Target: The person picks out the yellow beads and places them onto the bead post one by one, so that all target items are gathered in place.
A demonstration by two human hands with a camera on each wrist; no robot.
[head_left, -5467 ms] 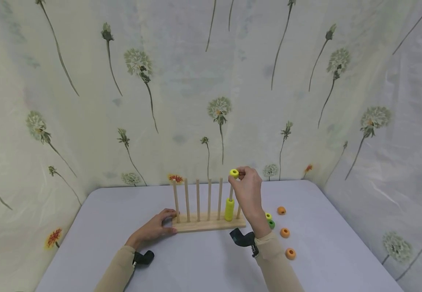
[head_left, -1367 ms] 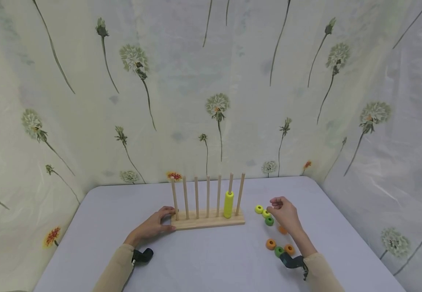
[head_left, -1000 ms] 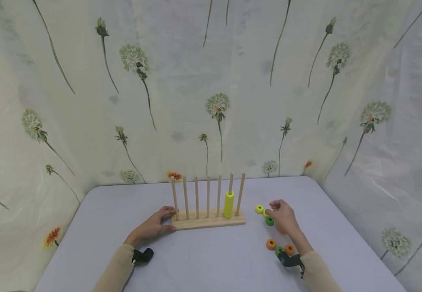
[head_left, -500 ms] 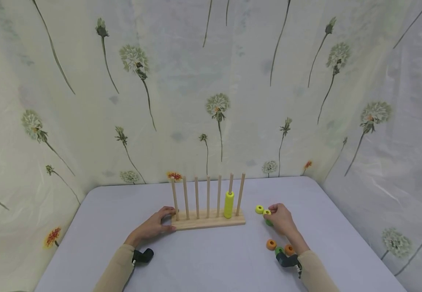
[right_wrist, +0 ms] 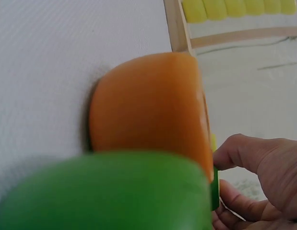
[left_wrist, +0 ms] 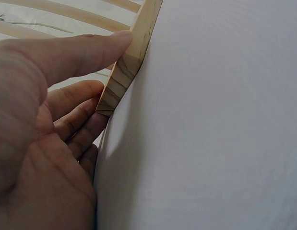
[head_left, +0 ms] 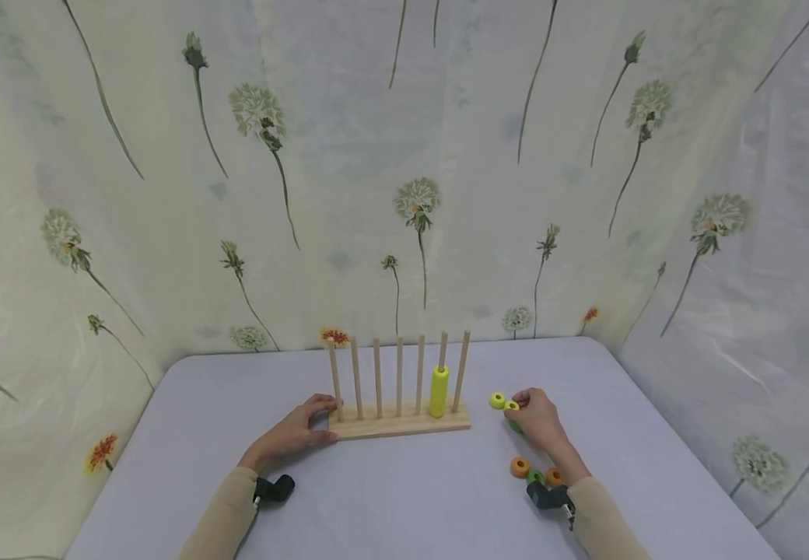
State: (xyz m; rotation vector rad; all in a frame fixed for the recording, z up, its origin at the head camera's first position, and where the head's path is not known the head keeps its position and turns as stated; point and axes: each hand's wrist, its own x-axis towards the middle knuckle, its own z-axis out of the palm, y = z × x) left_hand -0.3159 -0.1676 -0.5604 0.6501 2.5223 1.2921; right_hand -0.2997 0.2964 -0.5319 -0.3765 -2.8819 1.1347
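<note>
A wooden peg stand [head_left: 399,424] with several upright pegs stands on the table, and a stack of yellow beads [head_left: 439,392] fills the lower part of one peg. My left hand [head_left: 295,428] grips the stand's left end; in the left wrist view the thumb lies on the front of its base [left_wrist: 126,72], fingers behind. My right hand [head_left: 541,420] pinches a yellow bead [head_left: 512,406] at table level, thumb in front. Another yellow bead [head_left: 497,400] lies just left of it. A green bead [head_left: 515,426] is partly hidden under the right hand.
Nearer the right wrist lie an orange bead [head_left: 520,467], a green bead [head_left: 535,477] and a second orange bead [head_left: 554,476]. The orange [right_wrist: 148,105] and green [right_wrist: 105,196] ones loom large in the right wrist view. A flower-patterned curtain [head_left: 348,194] hangs behind the table [head_left: 376,498].
After a yellow bead joined the stack, the right hand came over to the loose beads, lowered, and closed its thumb and fingers on a yellow one. The left hand keeps its hold.
</note>
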